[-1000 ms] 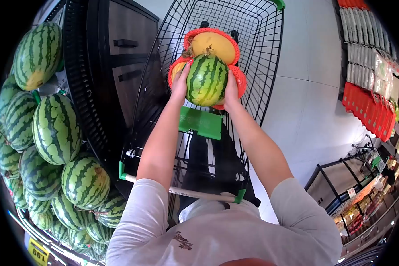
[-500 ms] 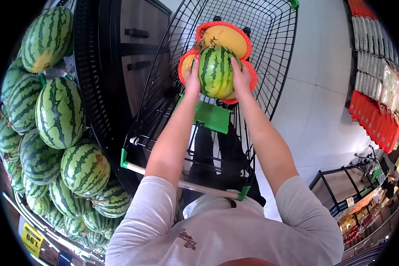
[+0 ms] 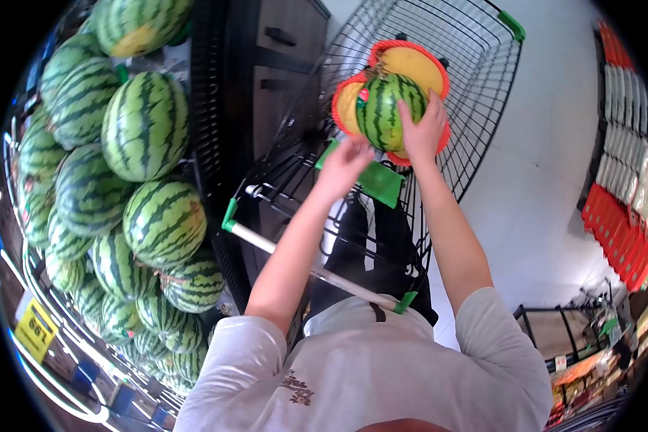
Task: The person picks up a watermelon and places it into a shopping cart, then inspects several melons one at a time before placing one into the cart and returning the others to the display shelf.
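Observation:
A striped green watermelon point(image 3: 386, 119) with a small red sticker rests in the shopping cart, on top of yellow melons point(image 3: 414, 66) wrapped in orange foam netting. Against the watermelon's right side lies my right hand point(image 3: 425, 131), its thumb over the rind and its fingers stretched out. My left hand point(image 3: 345, 169) is off the fruit, just below and left of it, near the green seat flap point(image 3: 381, 183). Its fingers are loosely bent, slightly blurred, with nothing visible in them.
Around the melons stands the black wire cart point(image 3: 475, 122), its pale handlebar point(image 3: 353, 288) crossing before my waist. To the left rises a heap of watermelons point(image 3: 145, 126) behind a dark display edge point(image 3: 219, 144), with a yellow price sign point(image 3: 36, 331). Packaged goods point(image 3: 619, 230) line the right.
My left hand has let go of the watermelon and drawn back toward me. My right hand stays at its right side. The view has shifted, showing more of the heap at left.

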### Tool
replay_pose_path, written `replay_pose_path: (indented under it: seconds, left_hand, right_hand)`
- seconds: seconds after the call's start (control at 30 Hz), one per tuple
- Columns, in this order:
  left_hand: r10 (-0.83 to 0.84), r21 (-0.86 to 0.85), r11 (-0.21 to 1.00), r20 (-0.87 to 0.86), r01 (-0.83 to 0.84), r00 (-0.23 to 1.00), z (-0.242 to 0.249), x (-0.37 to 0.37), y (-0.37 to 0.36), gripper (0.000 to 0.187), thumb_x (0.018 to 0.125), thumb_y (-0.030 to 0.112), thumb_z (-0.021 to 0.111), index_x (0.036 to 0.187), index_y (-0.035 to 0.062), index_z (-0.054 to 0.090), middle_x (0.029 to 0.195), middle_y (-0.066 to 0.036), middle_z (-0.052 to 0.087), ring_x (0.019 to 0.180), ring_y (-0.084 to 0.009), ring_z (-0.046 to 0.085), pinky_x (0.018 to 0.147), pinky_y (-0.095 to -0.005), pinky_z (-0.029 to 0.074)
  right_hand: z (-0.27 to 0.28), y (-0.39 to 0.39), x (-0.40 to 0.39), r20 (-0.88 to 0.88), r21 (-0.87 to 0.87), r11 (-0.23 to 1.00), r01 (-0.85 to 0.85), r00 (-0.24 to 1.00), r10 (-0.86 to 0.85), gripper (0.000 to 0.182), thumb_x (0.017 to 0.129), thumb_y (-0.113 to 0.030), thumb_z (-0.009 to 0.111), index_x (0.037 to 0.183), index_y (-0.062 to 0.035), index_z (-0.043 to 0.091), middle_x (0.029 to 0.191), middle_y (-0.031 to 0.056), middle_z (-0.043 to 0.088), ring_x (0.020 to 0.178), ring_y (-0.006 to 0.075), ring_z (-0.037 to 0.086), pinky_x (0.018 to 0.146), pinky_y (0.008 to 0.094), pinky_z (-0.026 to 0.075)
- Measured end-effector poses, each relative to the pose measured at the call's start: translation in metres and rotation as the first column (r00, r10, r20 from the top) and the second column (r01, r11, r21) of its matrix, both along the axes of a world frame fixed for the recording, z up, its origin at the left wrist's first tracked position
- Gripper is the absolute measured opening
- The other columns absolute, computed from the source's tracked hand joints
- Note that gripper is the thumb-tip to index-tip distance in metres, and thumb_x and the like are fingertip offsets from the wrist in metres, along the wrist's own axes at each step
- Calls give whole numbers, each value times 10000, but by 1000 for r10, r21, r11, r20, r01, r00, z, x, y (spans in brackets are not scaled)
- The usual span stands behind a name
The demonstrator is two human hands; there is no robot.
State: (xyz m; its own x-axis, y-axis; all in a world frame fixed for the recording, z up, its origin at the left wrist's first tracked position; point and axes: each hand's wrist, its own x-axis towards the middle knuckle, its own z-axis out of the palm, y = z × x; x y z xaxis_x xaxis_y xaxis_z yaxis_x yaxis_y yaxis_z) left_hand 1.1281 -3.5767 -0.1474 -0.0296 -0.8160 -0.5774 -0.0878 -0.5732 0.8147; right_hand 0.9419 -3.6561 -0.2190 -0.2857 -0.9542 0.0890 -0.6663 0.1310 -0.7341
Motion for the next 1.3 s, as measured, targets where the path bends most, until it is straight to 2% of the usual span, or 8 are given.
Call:
replay_pose_path:
  seconds: [0.33,0.5,0.73,0.83,0.93,1.0,1.2,1.3]
  left_hand:
    - [185,-239,969,506,-69,842,246,143,311,93,883,79,665,962,41,691,894,-78,695,936,-289,690,895,-410,522]
    - [-94,-224,843,834,490,543,255,191,429,220,887,142,647,1105,110,644,1336,-136,538,1393,-343,433,1185,-598,281]
    - [-6,-299,804,860,514,510,248,216,567,264,983,341,583,1064,97,644,1255,-153,545,1432,-412,332,1144,-588,330]
    - [37,-315,811,869,494,494,249,204,617,266,983,352,581,1047,104,656,1233,-156,556,1411,-411,352,1087,-595,372]
    - [-3,-237,843,895,482,446,265,182,644,307,977,388,585,1062,106,672,1239,-163,564,1407,-413,356,1046,-574,411]
    - [-181,-79,863,874,499,452,281,175,659,366,964,438,597,1109,114,685,1244,-169,575,1400,-412,364,1024,-537,457]
    - [-446,-13,586,829,810,337,304,142,665,588,905,407,686,1418,158,542,1241,-138,628,1164,-354,606,905,-464,553]
    - [-322,-241,675,754,697,573,301,144,651,460,890,301,675,1290,97,577,1136,-157,643,959,-370,668,857,-475,548]
  right_hand:
    - [83,120,89,-163,48,980,-191,967,196,854,874,-567,724,1506,-67,442,1501,273,441,1374,442,433,1145,524,359]
    - [108,177,87,-118,204,934,-293,940,321,890,864,-505,752,1526,-24,403,1511,298,425,1393,447,407,1165,485,345]
    - [265,484,119,413,84,874,-479,815,407,430,940,-110,706,1333,13,582,1307,147,619,1175,241,611,1028,369,482]
    - [351,640,140,9,-21,671,-741,671,741,684,795,-215,835,1392,-29,558,1391,181,559,1300,354,521,1112,446,400]
    - [368,733,129,-162,159,707,-689,689,707,800,691,-297,872,1380,-40,559,1446,202,516,1394,428,422,1164,503,340]
    - [349,756,92,-409,331,631,-702,496,766,687,691,-185,822,1324,-46,593,1439,203,516,1406,430,406,1175,501,345]
    - [334,771,-7,-521,254,826,-503,649,555,585,672,-81,763,1240,-117,630,1399,161,570,1415,377,417,1155,508,358]
    - [317,780,-50,-577,389,833,-394,601,553,397,732,-108,732,1128,-126,724,1368,131,601,1437,359,393,1187,507,307]
